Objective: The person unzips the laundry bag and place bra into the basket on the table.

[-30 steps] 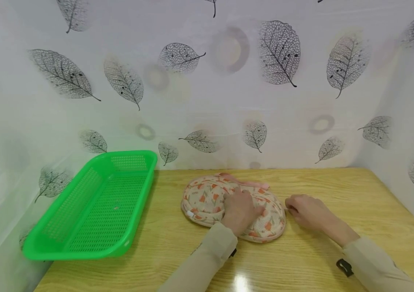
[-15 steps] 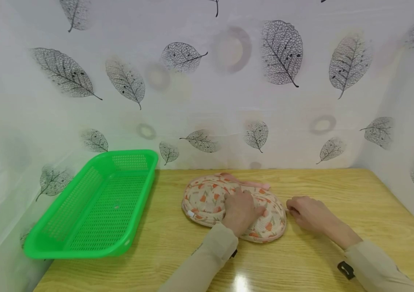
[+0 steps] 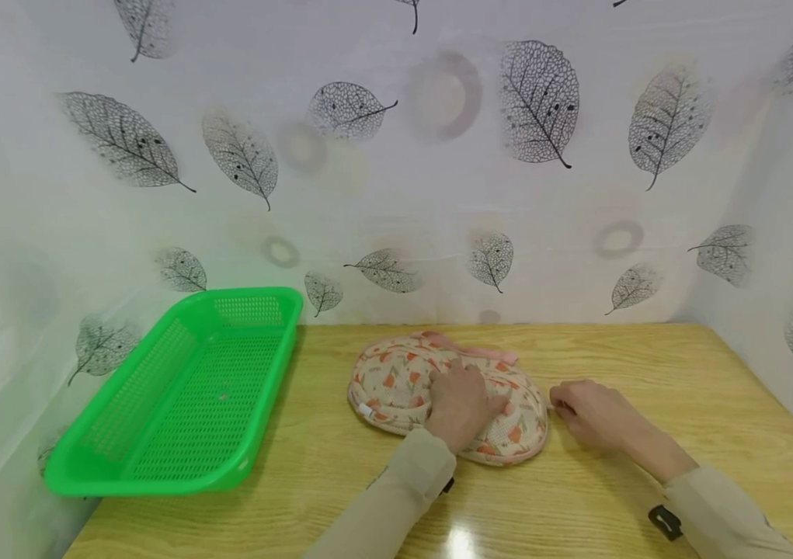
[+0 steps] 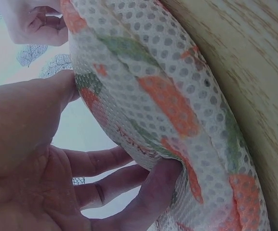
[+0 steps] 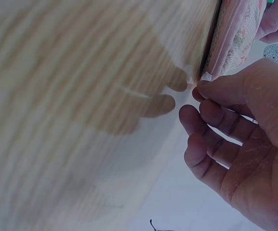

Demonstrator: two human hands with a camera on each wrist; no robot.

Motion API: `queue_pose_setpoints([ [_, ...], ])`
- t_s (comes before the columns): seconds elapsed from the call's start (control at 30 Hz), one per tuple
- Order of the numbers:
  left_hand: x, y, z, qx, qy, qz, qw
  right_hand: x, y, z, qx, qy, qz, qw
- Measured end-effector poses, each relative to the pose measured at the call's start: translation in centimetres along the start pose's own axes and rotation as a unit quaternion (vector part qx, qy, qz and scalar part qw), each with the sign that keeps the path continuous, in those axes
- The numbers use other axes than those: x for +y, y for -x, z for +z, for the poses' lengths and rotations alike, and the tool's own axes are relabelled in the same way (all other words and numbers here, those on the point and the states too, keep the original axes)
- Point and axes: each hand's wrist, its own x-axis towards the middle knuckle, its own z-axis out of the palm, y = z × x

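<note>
A flat, rounded mesh bag [image 3: 396,380], cream with orange tulips and green leaves, lies on the table. A pink strap [image 3: 487,353] runs along its far edge. On top of it rests my left hand [image 3: 460,404], fingers spread; in the left wrist view its fingertips press into the mesh [image 4: 167,106]. At the bag's right end is my right hand [image 3: 595,415]. Its thumb and forefinger pinch a small pale tab [image 5: 206,76] at the pink-piped edge, mostly hidden by the fingertips. The other fingers are loosely bent.
A green plastic basket [image 3: 245,458] with perforated walls stands at the left of the wooden table [image 3: 564,512]. A pale curtain [image 3: 396,194] printed with leaves hangs behind and at both sides. A small white label [image 3: 365,409] shows on the bag's left side.
My right hand has shifted very slightly right and down. The left hand and the bag stay in place.
</note>
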Motion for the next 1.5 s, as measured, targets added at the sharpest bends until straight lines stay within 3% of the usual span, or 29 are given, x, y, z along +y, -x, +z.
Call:
queue_pose_setpoints([
  [1.5, 0.0, -0.1, -0.2, -0.007, 0.001, 0.009, 0.9999, -0.7, 1.1, -0.1, -0.005, -0.020, -0.003, 1.000],
])
